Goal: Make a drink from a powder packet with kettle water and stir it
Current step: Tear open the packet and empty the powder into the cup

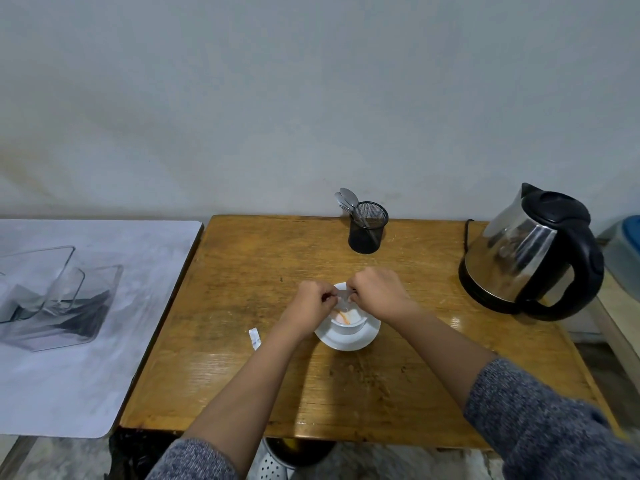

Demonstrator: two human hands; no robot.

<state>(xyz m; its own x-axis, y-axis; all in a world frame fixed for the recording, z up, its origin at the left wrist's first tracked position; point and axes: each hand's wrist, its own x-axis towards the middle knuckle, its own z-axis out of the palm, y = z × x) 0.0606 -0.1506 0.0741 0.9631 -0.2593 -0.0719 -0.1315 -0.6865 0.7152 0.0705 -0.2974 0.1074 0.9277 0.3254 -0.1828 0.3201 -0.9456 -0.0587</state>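
My left hand point(313, 301) and my right hand point(375, 291) pinch a small white powder packet point(343, 296) between them, directly above a white cup point(346, 320). Orange powder lies inside the cup. The cup stands on a white saucer point(363, 337) near the middle of the wooden table point(242, 271). A steel kettle point(530, 251) with a black handle stands at the table's right. A black mesh holder point(367, 232) with several spoons stands at the back.
A torn white scrap of packet point(255, 337) lies on the table left of the saucer. Clear glass containers point(59, 296) sit on a grey-white surface to the left. The wall runs close behind the table. A blue-lidded container point(627, 247) is at far right.
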